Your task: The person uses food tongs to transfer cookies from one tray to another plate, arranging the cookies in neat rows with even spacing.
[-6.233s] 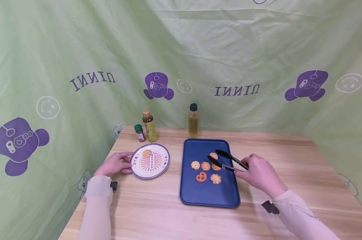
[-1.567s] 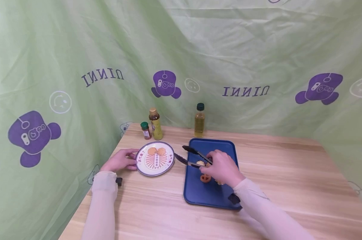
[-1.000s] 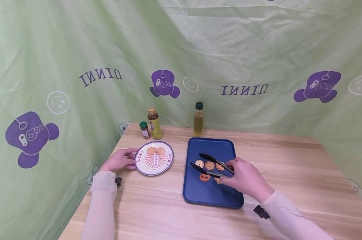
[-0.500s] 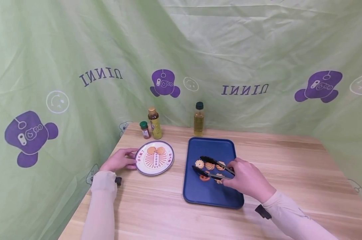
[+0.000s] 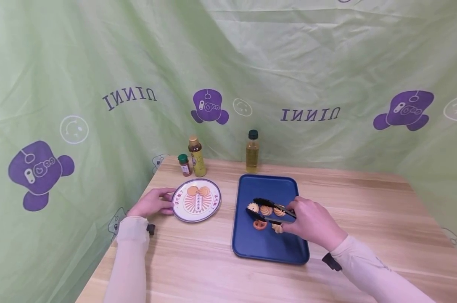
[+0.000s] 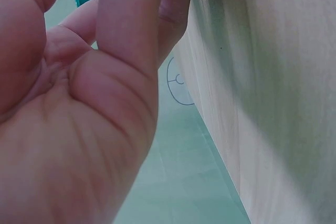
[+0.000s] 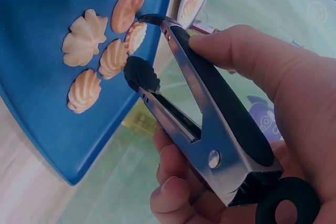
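My left hand (image 5: 151,203) holds the left rim of a white plate (image 5: 188,216) with a red ray print. On the plate lie a plain round biscuit (image 5: 192,190) and a swirl cookie (image 5: 204,191). My right hand (image 5: 314,221) grips metal tongs (image 7: 181,129) with black tips over a blue tray (image 5: 266,250). The tips stand apart around the scalloped round cookie (image 7: 136,36), close over the tray. Also on the tray are two swirl cookies (image 7: 114,59), a flower-shaped cookie (image 7: 84,38) and a pretzel (image 7: 128,9).
Behind the plate stand a small green-capped jar (image 5: 184,165) and a yellow-labelled bottle (image 5: 197,156). A dark-capped oil bottle (image 5: 252,151) stands behind the tray. Green printed cloth (image 5: 228,54) hangs around the wooden table (image 5: 198,261).
A swirl cookie has gone from the tray to the plate. The tongs have moved back right from near the plate to the remaining cookies. My left hand stays at the plate.
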A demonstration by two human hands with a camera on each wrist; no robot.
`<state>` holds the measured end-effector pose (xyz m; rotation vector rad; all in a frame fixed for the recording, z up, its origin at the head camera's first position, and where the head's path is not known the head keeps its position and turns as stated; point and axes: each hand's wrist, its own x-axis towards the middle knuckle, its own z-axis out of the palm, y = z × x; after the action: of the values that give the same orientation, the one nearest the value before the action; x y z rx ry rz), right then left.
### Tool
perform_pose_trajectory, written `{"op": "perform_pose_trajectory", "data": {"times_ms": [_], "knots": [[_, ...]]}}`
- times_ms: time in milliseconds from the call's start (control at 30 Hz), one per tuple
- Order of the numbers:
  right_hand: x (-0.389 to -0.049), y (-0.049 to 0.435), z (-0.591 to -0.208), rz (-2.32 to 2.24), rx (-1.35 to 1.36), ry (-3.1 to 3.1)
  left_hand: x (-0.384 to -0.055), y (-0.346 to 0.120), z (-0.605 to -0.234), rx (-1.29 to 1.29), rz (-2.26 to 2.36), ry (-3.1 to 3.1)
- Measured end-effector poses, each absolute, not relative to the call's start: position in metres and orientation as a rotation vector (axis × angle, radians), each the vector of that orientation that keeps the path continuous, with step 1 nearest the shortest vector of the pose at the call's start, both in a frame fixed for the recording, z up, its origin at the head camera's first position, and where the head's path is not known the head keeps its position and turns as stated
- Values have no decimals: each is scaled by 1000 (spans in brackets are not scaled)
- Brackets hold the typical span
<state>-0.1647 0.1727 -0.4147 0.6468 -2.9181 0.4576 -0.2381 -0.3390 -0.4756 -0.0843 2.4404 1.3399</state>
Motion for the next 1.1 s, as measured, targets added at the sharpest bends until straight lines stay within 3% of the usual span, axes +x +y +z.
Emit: {"op": "perform_pose_trajectory", "data": {"times_ms": [1100], "knots": [[-183,157,-417,623,558,-2969,-244,-343,-484,-57,1327,2464]]}}
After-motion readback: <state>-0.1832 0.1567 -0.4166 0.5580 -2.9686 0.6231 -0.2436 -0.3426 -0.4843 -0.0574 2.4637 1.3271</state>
